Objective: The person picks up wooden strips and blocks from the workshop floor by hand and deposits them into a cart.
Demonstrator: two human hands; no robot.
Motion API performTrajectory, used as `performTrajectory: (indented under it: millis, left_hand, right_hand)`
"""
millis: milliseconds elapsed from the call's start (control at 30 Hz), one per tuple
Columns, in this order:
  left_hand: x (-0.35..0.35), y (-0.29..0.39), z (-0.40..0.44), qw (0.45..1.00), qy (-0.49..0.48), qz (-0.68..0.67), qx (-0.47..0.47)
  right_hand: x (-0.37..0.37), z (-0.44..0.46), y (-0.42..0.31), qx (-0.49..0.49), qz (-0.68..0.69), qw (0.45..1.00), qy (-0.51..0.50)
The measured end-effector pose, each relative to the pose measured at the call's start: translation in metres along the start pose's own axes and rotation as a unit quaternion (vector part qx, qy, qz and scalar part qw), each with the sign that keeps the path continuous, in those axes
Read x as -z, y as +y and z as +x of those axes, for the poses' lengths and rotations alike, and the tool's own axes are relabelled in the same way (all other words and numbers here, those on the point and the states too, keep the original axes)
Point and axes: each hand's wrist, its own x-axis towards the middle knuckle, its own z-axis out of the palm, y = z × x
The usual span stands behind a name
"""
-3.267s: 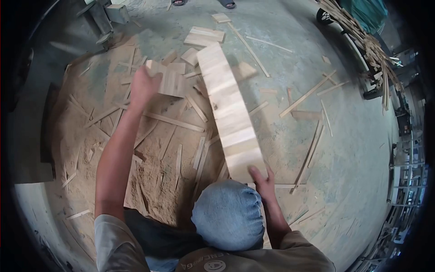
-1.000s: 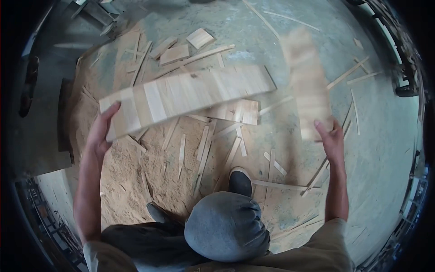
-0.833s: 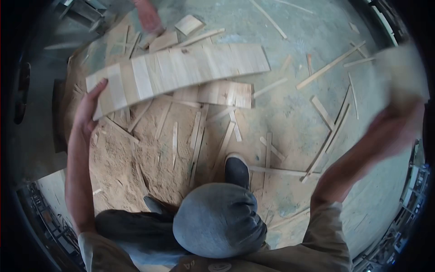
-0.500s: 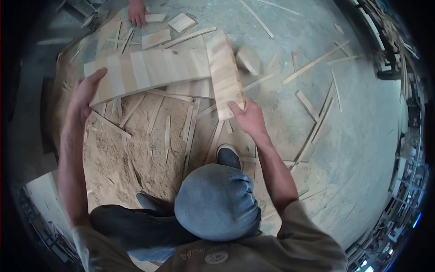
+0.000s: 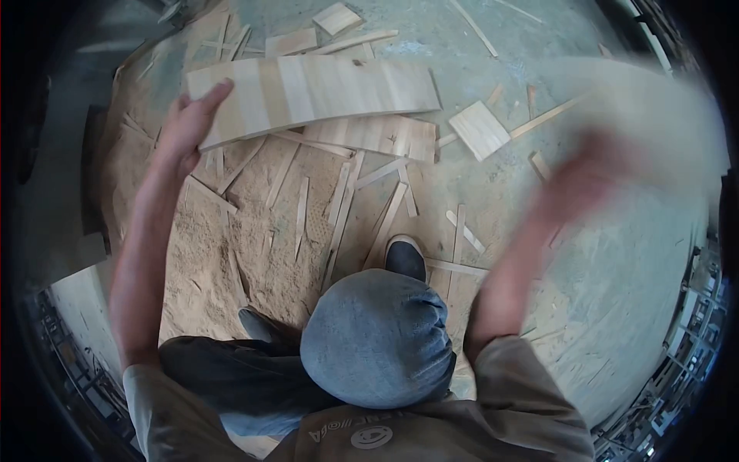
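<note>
My left hand (image 5: 192, 123) grips the left end of a long pale wooden board (image 5: 323, 88), thumb on top; the board shows strips of differing tone and a dark knot. Out to the right, my right hand (image 5: 596, 173) is smeared by motion, with a blurred pale wooden board (image 5: 647, 115) swinging along in it. Beneath the long board lies another wooden board (image 5: 385, 137) on the floor. A square wooden block (image 5: 479, 131) rests flat to the right of these two.
Sawdust (image 5: 208, 269) and several thin wood offcuts (image 5: 302, 215) cover the floor before me. Small wood blocks (image 5: 337, 18) lie at the far side. My shoe (image 5: 406, 258) stands close to the strips. Shelving (image 5: 685, 346) lines the right edge.
My right hand has swept right, carrying its board away from the long board's end. The square block, blurred before, lies flat. Another person's hand at the far side has left view.
</note>
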Motion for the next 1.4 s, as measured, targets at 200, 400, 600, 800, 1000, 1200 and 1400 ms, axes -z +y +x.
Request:
performTrajectory:
  millis: [200, 400, 600, 800, 1000, 1200, 1400]
  left_hand:
    - [-0.008, -0.033, 0.005, 0.782, 0.08, 0.579, -0.218]
    - [0.054, 0.008, -0.001, 0.921, 0.075, 0.306, -0.228]
    - [0.054, 0.042, -0.04, 0.992, 0.009, 0.117, -0.055]
    - [0.035, -0.029, -0.061, 0.964, -0.036, -0.237, 0.112]
    - [-0.011, -0.068, -0.093, 0.916, -0.142, -0.341, 0.157]
    - [-0.02, -0.097, -0.091, 0.899, -0.193, -0.339, 0.197]
    - [-0.013, -0.088, -0.092, 0.909, -0.191, -0.324, 0.18]
  right_hand:
    - [-0.039, -0.074, -0.051, 0.122, 0.344, 0.912, -0.185]
    - [0.042, 0.001, -0.034, -0.082, 0.497, 0.864, 0.007]
    - [-0.004, -0.101, 0.025, -0.2, 0.49, 0.837, -0.138]
    - [-0.068, -0.216, -0.009, -0.206, 0.497, 0.749, -0.387]
    - [-0.072, -0.208, -0.034, -0.029, 0.225, 0.768, -0.599]
    - [-0.106, -0.182, -0.054, 0.059, 0.162, 0.859, -0.483]
    - [-0.126, -0.205, -0.074, -0.026, 0.146, 0.914, -0.378]
